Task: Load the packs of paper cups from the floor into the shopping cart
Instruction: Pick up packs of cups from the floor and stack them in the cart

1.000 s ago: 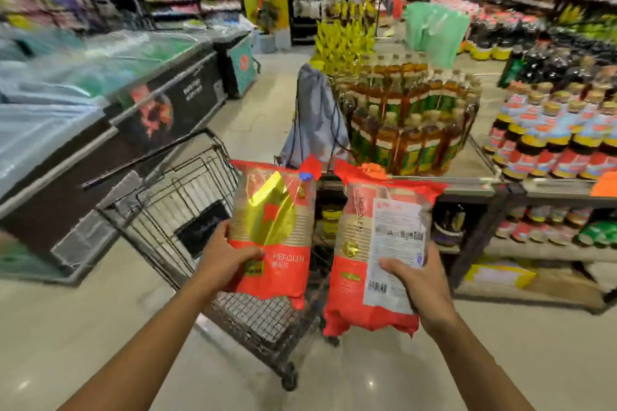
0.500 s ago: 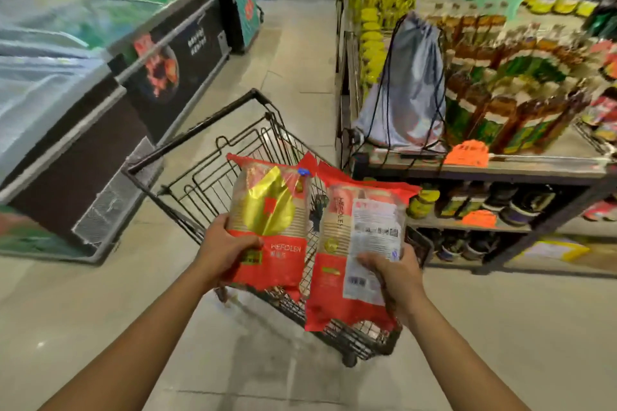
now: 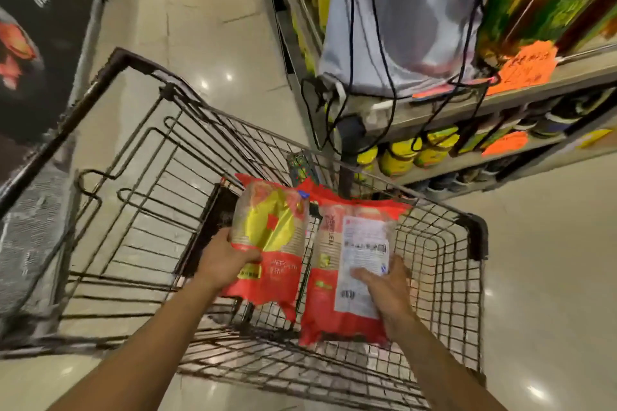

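I look down into a black wire shopping cart. My left hand grips a red pack of paper cups with a gold front by its left side. My right hand lies over a second red pack of paper cups with a white label, fingers on its lower right. Both packs are inside the cart's basket, side by side, low over its wire floor. I cannot tell whether they rest on it.
A shelf unit with bottles, jars and orange price tags stands just beyond the cart on the right, and a grey drawstring bag hangs from it. A dark freezer chest lines the left. Tiled floor runs ahead between them.
My view has tipped down over the cart. Both hands have lowered the two packs from above the rim into the basket.
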Available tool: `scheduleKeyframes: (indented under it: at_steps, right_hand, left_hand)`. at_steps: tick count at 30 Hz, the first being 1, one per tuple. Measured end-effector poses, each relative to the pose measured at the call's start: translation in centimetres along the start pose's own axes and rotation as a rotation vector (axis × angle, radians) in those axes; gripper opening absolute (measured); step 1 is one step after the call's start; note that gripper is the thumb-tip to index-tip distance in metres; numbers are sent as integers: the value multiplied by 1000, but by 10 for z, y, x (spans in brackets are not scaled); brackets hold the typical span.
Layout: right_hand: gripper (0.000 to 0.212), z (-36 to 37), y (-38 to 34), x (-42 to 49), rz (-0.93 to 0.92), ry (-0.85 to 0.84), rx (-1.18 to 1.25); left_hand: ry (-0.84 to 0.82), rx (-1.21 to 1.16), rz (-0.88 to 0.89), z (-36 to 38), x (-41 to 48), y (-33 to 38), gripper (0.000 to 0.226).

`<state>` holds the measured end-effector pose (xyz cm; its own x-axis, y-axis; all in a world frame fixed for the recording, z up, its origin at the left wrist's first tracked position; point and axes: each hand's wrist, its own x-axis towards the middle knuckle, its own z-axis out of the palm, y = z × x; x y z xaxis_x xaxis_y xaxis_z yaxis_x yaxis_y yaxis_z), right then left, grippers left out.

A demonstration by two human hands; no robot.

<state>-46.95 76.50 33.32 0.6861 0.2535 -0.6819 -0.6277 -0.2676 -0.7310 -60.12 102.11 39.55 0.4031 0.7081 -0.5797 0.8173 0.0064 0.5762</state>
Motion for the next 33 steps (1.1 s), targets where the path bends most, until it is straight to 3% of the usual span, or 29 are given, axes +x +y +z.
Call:
scheduleKeyframes:
  at_steps: [4, 8, 11, 16, 19, 21, 24, 26, 28, 33]
  right_hand:
    - [61, 25, 46, 75, 109, 85, -22]
    - [64, 47, 86, 130, 166, 147, -76]
    - [55, 57, 112, 164, 181, 190, -117]
    - [79, 64, 138, 189, 197, 268, -242]
    - [74, 73, 119, 174, 241, 267, -526]
    - [81, 73, 104, 162, 236, 269, -735]
    - [89, 73, 63, 139, 122, 253, -949]
    - [83, 77, 21, 104, -22, 207, -1094]
    - [82, 82, -19, 56, -155, 214, -1225]
    - [81, 83, -90, -83, -356, 414, -1334]
  left_hand:
    - [-39, 72, -70, 42, 77, -18, 50]
    - [-52, 165, -84, 92, 136, -42, 64]
    - [-27, 172, -46, 121, 172, -65, 67]
    - [-7, 215, 85, 136, 199, -93, 54]
    - [-29, 320, 176, 134, 207, -104, 42]
    - [-50, 447, 216, 128, 210, -103, 37]
    - [-155, 664, 272, 107, 192, -68, 37]
    - [-185, 787, 399, 82, 162, -32, 50]
    - [-130, 941, 657, 51, 125, 7, 63]
    - [-69, 1068, 1084, -30, 13, 95, 59]
